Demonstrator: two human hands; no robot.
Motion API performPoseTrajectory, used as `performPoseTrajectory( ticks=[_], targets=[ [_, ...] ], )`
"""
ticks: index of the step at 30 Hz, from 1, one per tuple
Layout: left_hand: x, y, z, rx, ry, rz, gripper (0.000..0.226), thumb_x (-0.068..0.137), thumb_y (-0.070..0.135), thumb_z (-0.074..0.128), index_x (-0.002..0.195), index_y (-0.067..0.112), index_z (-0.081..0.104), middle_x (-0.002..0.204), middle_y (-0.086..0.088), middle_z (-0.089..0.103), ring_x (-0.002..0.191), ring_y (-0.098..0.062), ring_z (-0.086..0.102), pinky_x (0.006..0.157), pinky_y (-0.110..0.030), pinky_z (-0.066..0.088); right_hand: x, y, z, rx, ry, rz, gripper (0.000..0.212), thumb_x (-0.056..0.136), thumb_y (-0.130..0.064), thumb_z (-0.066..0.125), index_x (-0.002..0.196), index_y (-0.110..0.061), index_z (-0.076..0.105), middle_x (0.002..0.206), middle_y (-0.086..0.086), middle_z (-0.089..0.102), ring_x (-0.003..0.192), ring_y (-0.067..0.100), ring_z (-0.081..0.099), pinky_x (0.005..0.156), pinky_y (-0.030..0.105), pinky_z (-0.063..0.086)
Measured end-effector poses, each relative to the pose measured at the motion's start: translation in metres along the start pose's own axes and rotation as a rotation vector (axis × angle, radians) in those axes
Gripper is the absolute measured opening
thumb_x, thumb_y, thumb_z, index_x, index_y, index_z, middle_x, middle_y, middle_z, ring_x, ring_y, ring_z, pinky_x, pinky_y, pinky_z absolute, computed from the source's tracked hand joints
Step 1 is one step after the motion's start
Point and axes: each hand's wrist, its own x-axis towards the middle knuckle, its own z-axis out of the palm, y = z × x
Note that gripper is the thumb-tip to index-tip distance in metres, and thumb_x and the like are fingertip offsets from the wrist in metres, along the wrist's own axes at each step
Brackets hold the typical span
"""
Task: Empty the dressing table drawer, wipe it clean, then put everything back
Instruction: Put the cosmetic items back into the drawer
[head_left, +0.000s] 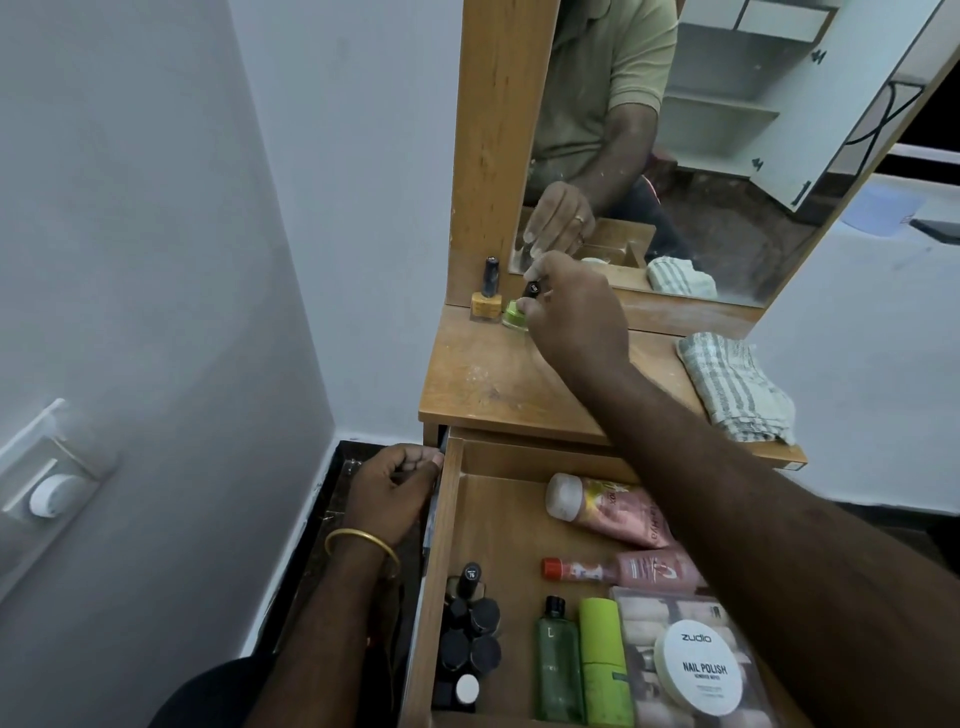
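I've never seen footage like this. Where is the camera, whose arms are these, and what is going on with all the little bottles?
There is no machine here. A person wears one wide-angle camera on the head, so you look down along their own arms. This is the only view.

They stand at a wooden dressing table with a mirror, which reflects the reaching hand. The drawer below is pulled open.

The right hand reaches to the back of the tabletop and holds a green nail polish bottle by its dark cap, beside a yellow nail polish bottle that stands upright. The left hand grips the drawer's left edge.

A striped cloth lies on the tabletop's right end. Still in the drawer: a cluster of dark-capped bottles, a pink tube, a green bottle and a round tub of nail polish remover wipes.
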Motion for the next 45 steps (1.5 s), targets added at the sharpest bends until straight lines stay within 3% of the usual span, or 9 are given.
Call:
performPoseTrajectory(
  ticks=[7,10,12,15,19,24,30,36,45],
  targets=[
    [0.001,-0.001,0.0,0.0,-0.013,0.013,0.007,0.09,0.013,0.069,0.093,0.013,0.076,0.089,-0.002,0.074,0.089,-0.018,0.069,0.082,-0.031,0.056,-0.036,-0.005,-0.024,0.336,-0.007,0.055,0.029,0.091,-0.018,0.069,0.119,-0.023,0.062,0.104,-0.006,0.063,0.088,0.007,0.063,0.073,0.026,0.058],
    [0.001,-0.002,0.001,-0.015,-0.015,0.007,0.007,0.09,0.012,0.069,0.091,0.014,0.076,0.088,-0.003,0.074,0.089,-0.021,0.069,0.083,-0.036,0.057,-0.066,-0.008,-0.042,0.576,-0.118,0.049,0.021,0.092,-0.013,0.068,0.111,-0.022,0.065,0.107,0.0,0.066,0.086,-0.001,0.065,0.067,0.013,0.054],
    [0.002,-0.003,0.001,-0.018,-0.022,0.001,0.007,0.089,0.012,0.07,0.089,0.014,0.076,0.086,-0.006,0.074,0.089,-0.025,0.069,0.082,-0.041,0.057,-0.09,-0.006,-0.052,0.691,-0.247,0.011,0.021,0.092,-0.012,0.068,0.111,-0.021,0.065,0.108,0.001,0.066,0.089,0.004,0.067,0.069,0.016,0.055],
    [0.004,-0.006,0.001,-0.004,-0.028,0.014,0.008,0.089,0.011,0.069,0.086,0.015,0.076,0.087,-0.011,0.073,0.088,-0.033,0.068,0.079,-0.048,0.056,-0.122,0.0,-0.056,0.642,-0.375,-0.095,0.022,0.09,-0.021,0.067,0.112,-0.025,0.064,0.102,-0.007,0.063,0.085,0.01,0.062,0.071,0.019,0.053],
    [0.005,-0.008,0.002,-0.019,-0.023,-0.003,0.009,0.088,0.011,0.07,0.085,0.018,0.076,0.086,-0.011,0.073,0.087,-0.037,0.068,0.075,-0.048,0.056,-0.145,0.008,-0.051,0.6,-0.399,-0.153,0.023,0.088,-0.03,0.066,0.111,-0.028,0.066,0.1,-0.014,0.062,0.086,0.008,0.061,0.07,0.017,0.051],
    [0.006,-0.006,0.001,-0.003,-0.017,-0.01,0.011,0.089,0.009,0.069,0.085,0.016,0.076,0.084,-0.003,0.075,0.085,-0.029,0.071,0.078,-0.047,0.057,-0.162,0.014,-0.037,0.474,-0.495,-0.163,0.02,0.089,-0.025,0.071,0.106,-0.032,0.064,0.107,-0.017,0.06,0.095,-0.001,0.06,0.075,0.018,0.054],
    [0.004,-0.007,0.001,0.02,-0.019,0.005,0.013,0.089,0.008,0.068,0.085,0.017,0.076,0.086,-0.001,0.075,0.084,-0.024,0.071,0.079,-0.045,0.058,-0.168,0.016,-0.018,0.365,-0.506,-0.105,0.021,0.085,-0.03,0.073,0.096,-0.044,0.061,0.1,-0.022,0.058,0.089,-0.002,0.06,0.074,0.025,0.055],
    [0.003,-0.004,0.0,0.039,-0.028,0.012,0.012,0.09,0.009,0.067,0.087,0.016,0.076,0.085,-0.002,0.074,0.083,-0.024,0.071,0.075,-0.044,0.058,-0.171,0.017,-0.001,0.338,-0.548,-0.065,0.014,0.082,-0.032,0.073,0.094,-0.031,0.066,0.097,-0.016,0.06,0.088,0.003,0.06,0.077,0.037,0.056],
    [0.0,-0.003,0.001,0.003,-0.031,-0.002,0.014,0.09,0.005,0.065,0.09,0.014,0.076,0.084,0.0,0.074,0.083,-0.022,0.071,0.077,-0.04,0.058,-0.176,0.015,0.004,0.368,-0.598,-0.062,0.016,0.084,-0.022,0.073,0.098,-0.029,0.069,0.098,-0.015,0.064,0.089,0.001,0.063,0.078,0.03,0.057]
  ],
)
